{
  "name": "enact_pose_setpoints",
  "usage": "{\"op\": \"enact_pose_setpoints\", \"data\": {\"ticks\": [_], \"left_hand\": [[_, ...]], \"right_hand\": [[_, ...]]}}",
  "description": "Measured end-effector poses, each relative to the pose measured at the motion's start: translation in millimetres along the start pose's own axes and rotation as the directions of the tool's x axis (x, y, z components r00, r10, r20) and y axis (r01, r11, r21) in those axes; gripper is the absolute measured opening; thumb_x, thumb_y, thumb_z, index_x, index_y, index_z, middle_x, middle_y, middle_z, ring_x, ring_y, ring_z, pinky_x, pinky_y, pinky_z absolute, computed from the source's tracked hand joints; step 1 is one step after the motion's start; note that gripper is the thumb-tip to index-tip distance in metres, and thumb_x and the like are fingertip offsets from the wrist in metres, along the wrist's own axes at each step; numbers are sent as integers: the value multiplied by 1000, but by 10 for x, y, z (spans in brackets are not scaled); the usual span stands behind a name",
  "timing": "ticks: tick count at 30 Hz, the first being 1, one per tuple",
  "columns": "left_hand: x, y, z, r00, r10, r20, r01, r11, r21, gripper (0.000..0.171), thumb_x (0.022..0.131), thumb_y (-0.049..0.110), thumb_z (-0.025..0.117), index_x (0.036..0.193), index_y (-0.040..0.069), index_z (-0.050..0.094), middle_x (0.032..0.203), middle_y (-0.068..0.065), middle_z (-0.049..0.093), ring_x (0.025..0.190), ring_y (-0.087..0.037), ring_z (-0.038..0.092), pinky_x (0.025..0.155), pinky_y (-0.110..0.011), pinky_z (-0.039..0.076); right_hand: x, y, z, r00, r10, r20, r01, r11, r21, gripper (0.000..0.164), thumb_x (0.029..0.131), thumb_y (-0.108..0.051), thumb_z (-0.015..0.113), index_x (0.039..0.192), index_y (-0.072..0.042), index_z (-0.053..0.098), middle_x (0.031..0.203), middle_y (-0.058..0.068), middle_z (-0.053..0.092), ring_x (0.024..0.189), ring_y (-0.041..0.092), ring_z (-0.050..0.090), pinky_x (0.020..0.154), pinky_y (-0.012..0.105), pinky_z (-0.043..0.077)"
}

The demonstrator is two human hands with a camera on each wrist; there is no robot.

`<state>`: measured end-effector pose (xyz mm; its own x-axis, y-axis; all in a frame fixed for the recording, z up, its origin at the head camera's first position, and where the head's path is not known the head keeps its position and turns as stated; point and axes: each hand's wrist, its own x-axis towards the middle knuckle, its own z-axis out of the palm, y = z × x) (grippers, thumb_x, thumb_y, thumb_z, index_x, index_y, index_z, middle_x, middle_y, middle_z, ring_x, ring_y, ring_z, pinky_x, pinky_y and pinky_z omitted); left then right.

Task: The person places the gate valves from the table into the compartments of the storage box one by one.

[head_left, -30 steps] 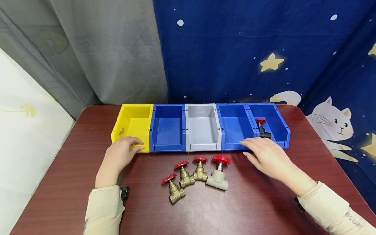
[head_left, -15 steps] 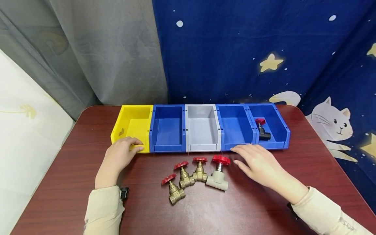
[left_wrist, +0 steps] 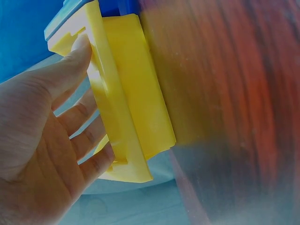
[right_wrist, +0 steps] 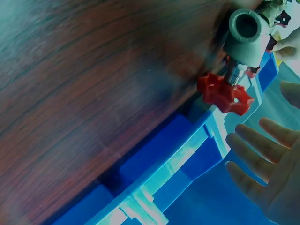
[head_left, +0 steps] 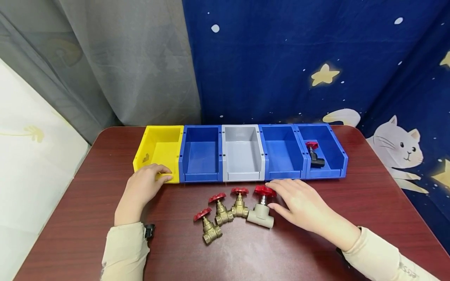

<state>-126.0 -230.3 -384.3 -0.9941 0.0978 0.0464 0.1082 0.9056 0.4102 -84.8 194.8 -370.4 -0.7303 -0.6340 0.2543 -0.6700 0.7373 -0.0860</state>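
My left hand (head_left: 145, 187) rests at the front lip of the yellow bin (head_left: 162, 136), its thumb and fingers touching the lip, as the left wrist view (left_wrist: 115, 93) also shows. My right hand (head_left: 300, 203) reaches beside a grey plastic tee-shaped valve (head_left: 261, 214) with a red handwheel (head_left: 265, 191). Its fingertips are at the handwheel's right side, fingers apart and holding nothing in the right wrist view (right_wrist: 267, 154). Left of that valve lie several brass gate valves (head_left: 239, 208) with red handwheels, in a slanting row.
A row of bins runs along the table's back: yellow, blue (head_left: 201, 156), light grey (head_left: 243, 156), then two blue ones. Inside the rightmost blue bin (head_left: 335, 156) lies a black valve (head_left: 316, 160) with a red handwheel. Curtains (head_left: 263, 58) hang behind the reddish-brown table (head_left: 225, 261).
My right hand has moved left and toward me, from the front of the right-hand blue bins to the grey valve. The left hand and the valves stay where they were.
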Motion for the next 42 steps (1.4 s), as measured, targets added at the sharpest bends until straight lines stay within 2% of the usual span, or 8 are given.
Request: {"op": "enact_pose_setpoints", "data": {"ticks": [4,10,19,28,36,42], "left_hand": [[10,-2,7,1000,-7,2,7,1000,-1,25,93,30,71,107,10,73,108,-14,69,98,-35,61,87,-58,47],[5,-20,29,1000,-21,5,21,1000,-2,25,92,30,71,107,10,73,109,-14,69,99,-35,60,89,-57,47],[-6,-38,49,1000,-13,-6,13,1000,4,25,92,30,71,107,10,73,110,-15,69,99,-35,60,89,-58,47],[8,-12,26,1000,-5,-7,5,1000,8,25,92,30,71,106,10,73,108,-15,69,98,-36,61,87,-58,47],[13,-19,22,1000,-3,-4,3,1000,6,25,93,30,71,107,10,73,111,-15,69,101,-37,61,88,-58,47],[14,-30,34,1000,-4,-5,4,1000,1,26,92,30,71,107,9,72,109,-15,69,99,-36,61,88,-58,47]], "right_hand": [[11,-54,27,1000,5,4,-5,1000,-9,63,85,-44,76,131,-5,60,124,11,64,114,29,61,95,49,50],[15,-112,106,997,45,68,-45,999,-8,80,84,-56,73,139,-1,53,131,15,60,118,32,58,97,51,48],[4,-215,235,992,69,108,-66,997,-30,93,81,-65,69,144,0,47,137,17,56,123,32,56,99,52,47],[5,-274,333,988,79,135,-73,996,-49,124,66,-71,77,149,8,30,142,24,48,127,37,50,99,52,46],[40,-288,365,988,80,135,-76,997,-30,120,64,-58,85,148,9,32,137,26,51,124,37,52,100,51,46],[70,-252,374,990,51,131,-53,999,12,117,61,-56,86,146,8,37,135,25,53,124,37,52,102,52,44]]}}
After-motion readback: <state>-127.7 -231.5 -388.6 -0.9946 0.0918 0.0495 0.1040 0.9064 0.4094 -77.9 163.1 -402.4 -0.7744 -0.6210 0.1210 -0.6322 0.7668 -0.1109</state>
